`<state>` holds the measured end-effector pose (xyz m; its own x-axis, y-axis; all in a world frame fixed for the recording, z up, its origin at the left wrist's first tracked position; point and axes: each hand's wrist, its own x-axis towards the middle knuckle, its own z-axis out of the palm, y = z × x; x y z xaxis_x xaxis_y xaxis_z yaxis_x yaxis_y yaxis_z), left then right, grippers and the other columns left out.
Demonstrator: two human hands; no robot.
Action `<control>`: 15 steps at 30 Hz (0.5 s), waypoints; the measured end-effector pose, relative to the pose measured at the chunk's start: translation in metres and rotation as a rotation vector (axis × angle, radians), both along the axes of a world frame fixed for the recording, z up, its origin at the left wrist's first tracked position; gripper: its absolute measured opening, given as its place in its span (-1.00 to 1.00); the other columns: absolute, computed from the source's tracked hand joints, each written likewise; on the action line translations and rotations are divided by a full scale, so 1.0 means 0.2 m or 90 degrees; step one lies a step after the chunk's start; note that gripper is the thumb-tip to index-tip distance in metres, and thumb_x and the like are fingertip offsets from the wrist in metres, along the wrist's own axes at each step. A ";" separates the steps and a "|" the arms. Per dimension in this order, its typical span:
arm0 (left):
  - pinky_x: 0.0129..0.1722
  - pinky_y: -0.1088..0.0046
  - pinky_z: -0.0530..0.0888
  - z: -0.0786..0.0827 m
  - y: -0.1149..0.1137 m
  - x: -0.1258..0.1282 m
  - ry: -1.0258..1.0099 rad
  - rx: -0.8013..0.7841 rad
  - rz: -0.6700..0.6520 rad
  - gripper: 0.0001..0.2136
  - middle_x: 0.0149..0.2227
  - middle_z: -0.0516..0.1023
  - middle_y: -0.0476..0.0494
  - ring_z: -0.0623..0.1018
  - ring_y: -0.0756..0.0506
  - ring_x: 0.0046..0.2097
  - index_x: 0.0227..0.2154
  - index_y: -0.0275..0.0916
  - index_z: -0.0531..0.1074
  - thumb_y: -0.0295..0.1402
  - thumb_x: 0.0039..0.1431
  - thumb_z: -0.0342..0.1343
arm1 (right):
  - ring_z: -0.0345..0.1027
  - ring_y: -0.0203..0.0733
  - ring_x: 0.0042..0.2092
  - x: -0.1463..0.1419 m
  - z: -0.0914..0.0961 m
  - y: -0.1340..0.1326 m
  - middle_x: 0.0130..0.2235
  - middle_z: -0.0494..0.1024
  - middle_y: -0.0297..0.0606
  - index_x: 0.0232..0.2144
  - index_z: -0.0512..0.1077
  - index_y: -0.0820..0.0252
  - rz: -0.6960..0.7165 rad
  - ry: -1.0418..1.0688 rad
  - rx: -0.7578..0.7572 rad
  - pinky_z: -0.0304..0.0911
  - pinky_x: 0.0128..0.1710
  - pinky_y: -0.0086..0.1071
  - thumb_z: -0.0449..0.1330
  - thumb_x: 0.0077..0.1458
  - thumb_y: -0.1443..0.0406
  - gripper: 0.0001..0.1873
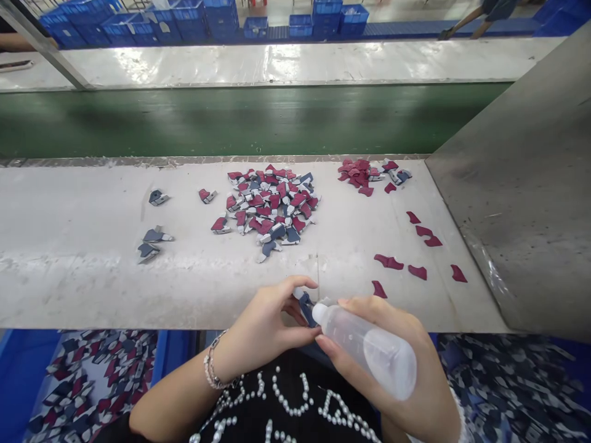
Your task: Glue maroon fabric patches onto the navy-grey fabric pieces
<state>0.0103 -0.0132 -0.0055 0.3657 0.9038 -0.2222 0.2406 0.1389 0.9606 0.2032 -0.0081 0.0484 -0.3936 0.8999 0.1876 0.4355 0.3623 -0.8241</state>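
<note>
My left hand [270, 320] pinches a small dark blue cut piece [305, 306] at the near edge of the white workbench [83, 277]. My right hand [392, 357] is wrapped round a clear plastic squeeze bottle [369, 351], whose white nozzle touches that piece. A pile of red, blue and grey pieces [270, 206] lies on the bench beyond my hands. Loose red pieces [418, 261] are scattered to the right, and a smaller red heap [357, 173] sits farther back.
A few single blue-grey pieces [152, 240] lie to the left. Blue bins of pieces [78, 381] stand below the bench on both sides. A green conveyor belt [231, 120] runs behind. A slanted metal panel [521, 184] closes the right side. Another person [484, 15] stands far back.
</note>
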 end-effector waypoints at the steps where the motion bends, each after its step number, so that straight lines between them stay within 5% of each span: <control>1: -0.31 0.47 0.54 0.00 0.00 0.00 0.002 0.001 0.001 -0.53 -0.36 0.54 -0.02 0.58 -0.03 -0.35 0.03 -0.16 0.32 -0.38 0.05 0.29 | 0.38 -0.38 -0.49 0.00 0.00 0.00 -0.45 0.44 -0.51 -0.31 0.35 0.04 -0.009 0.000 0.002 0.31 -0.45 -0.48 0.30 0.11 0.29 -0.84; 15: -0.30 0.47 0.54 0.02 0.02 -0.01 0.013 0.009 -0.013 -0.54 -0.39 0.53 0.02 0.57 -0.03 -0.35 0.01 -0.13 0.32 -0.36 0.05 0.31 | 0.42 -0.41 -0.47 -0.02 0.02 0.01 -0.44 0.47 -0.52 -0.36 0.31 0.05 -0.015 0.004 0.043 0.31 -0.44 -0.49 0.29 0.10 0.30 -0.82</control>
